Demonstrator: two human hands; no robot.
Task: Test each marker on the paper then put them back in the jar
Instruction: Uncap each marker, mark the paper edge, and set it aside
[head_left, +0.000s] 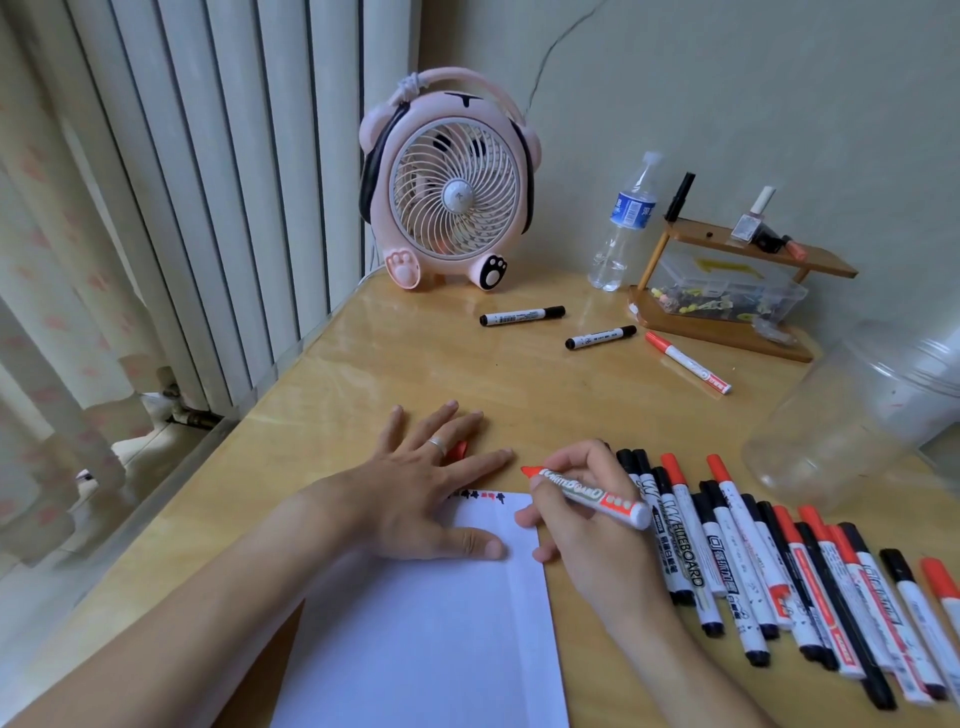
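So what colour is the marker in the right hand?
Red and white marker, held by the right hand; head view.

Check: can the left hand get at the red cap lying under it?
Probably yes. The left hand lies flat and open, fingers spread, with the red cap showing between its fingers. Nothing lies between them; curling the fingers should take it, though that may free the paper.

Soft, even daylight is cast across the wooden desk (415, 364); faint glare is seen on its varnish, straight lines are bowed by wide-angle distortion, and edges are blurred.
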